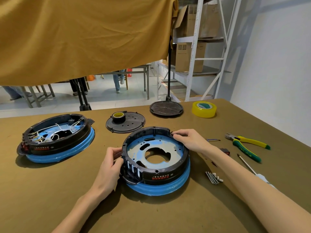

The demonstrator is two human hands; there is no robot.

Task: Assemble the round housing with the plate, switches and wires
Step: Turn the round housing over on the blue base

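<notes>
housing [165, 175]: round black plastic ring on blue base, sits on table [50, 190] directly in front of person, centre-near.
plate [156, 148]: blue-filmed metal disc with big centre cutout and slots, lying flat inside housing.
left hand [111, 163]: fingers curled onto left rim beside the switch slots, gripping housing wall.
right hand [188, 140]: fingers hooked over far-right rim, gripping it; both hands steady or turn the piece.
switch slots [133, 169]: empty, white gaps visible; no wires in this unit yet.
handling guess: rigid shell, likely moderate weight from the metal plate; smooth plastic, film maybe slick. Rim is the safe hold, two-handed at opposite sides. Slotted switch wall and side tab look thin, avoid squeezing there.
reference unit [57, 138]: second housing at left, well apart, already wired with white leads.
loose parts: red switch [225, 151] near right forearm; screws [213, 178] just right of housing; pliers [247, 144] and screwdriver [246, 163] further right.
stage guess: early, plate seated, switches and wires not yet fitted.
</notes>
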